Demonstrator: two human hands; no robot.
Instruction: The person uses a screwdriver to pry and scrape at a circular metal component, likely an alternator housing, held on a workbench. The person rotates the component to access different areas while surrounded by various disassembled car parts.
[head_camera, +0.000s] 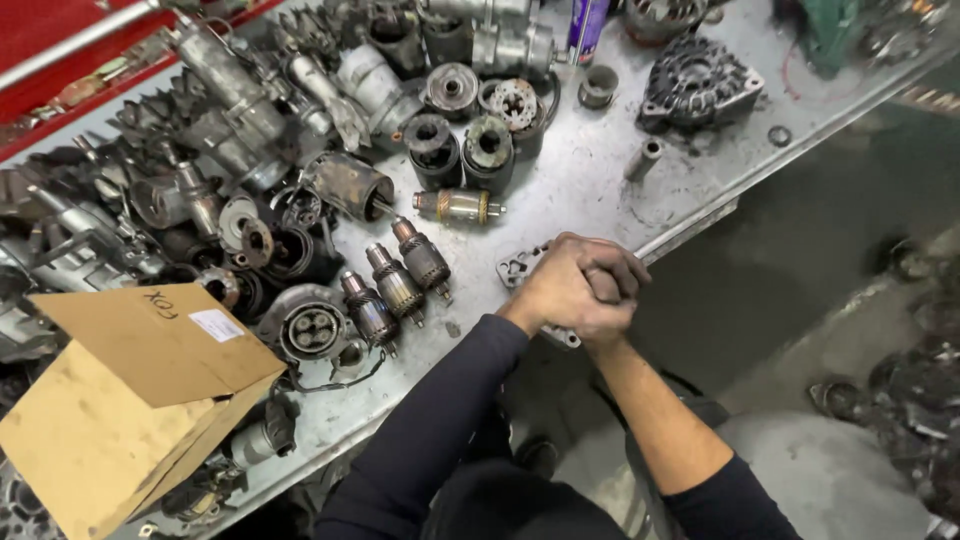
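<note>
Head view: left hand (560, 290) curled shut over right hand (610, 285), both fists clasped, resting on bracket (518, 268) right of armatures (397, 285).

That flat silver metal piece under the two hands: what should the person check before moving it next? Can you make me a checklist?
1. Both hands on the piece: ok. The left hand and right hand are clasped together on top of the flat silver metal bracket.
2. Bracket resting on the grey metal workbench: ok, though it lies close to the edge.
3. What the fingers grip: cannot tell, the hands hide it.
4. Room to the left: not ok. Three dark ribbed cylindrical armatures lie close by.
5. Brown cardboard box out of the way: ok, it sits far to the left.
</note>
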